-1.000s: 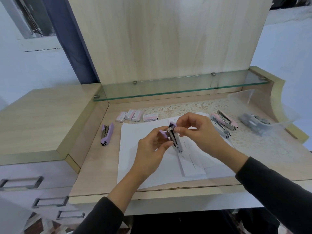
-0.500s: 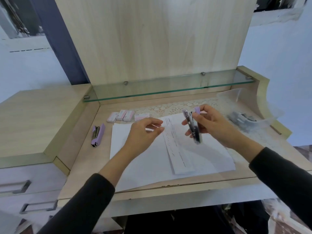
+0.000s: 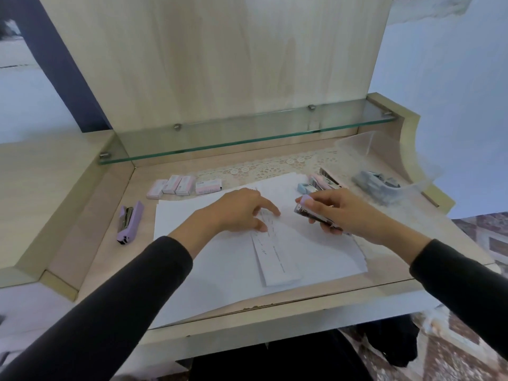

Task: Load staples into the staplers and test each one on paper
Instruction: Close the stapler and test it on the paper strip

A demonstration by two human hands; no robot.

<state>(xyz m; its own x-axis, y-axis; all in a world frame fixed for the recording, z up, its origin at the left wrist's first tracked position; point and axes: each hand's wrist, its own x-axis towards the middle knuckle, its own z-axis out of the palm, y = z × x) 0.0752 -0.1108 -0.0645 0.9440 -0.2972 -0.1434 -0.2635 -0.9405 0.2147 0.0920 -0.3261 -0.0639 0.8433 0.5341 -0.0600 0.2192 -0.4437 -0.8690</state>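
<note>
My right hand grips a small lilac stapler, its nose pointing left, just above the white sheets. My left hand rests flat on a folded paper strip that carries several staples, with the fingers spread on its upper end. Another lilac stapler lies on the desk to the left of the sheets. Several pink staple boxes sit in a row behind the paper. Pink and blue staplers lie behind my right hand.
A clear plastic container holding grey staplers stands at the back right on a lace mat. A glass shelf runs above the back of the desk. The desk's front edge is close to me.
My hands have parted: the right one carried the stapler to the right and lowered it, and the left one dropped onto the folded strip. The view shifted right.
</note>
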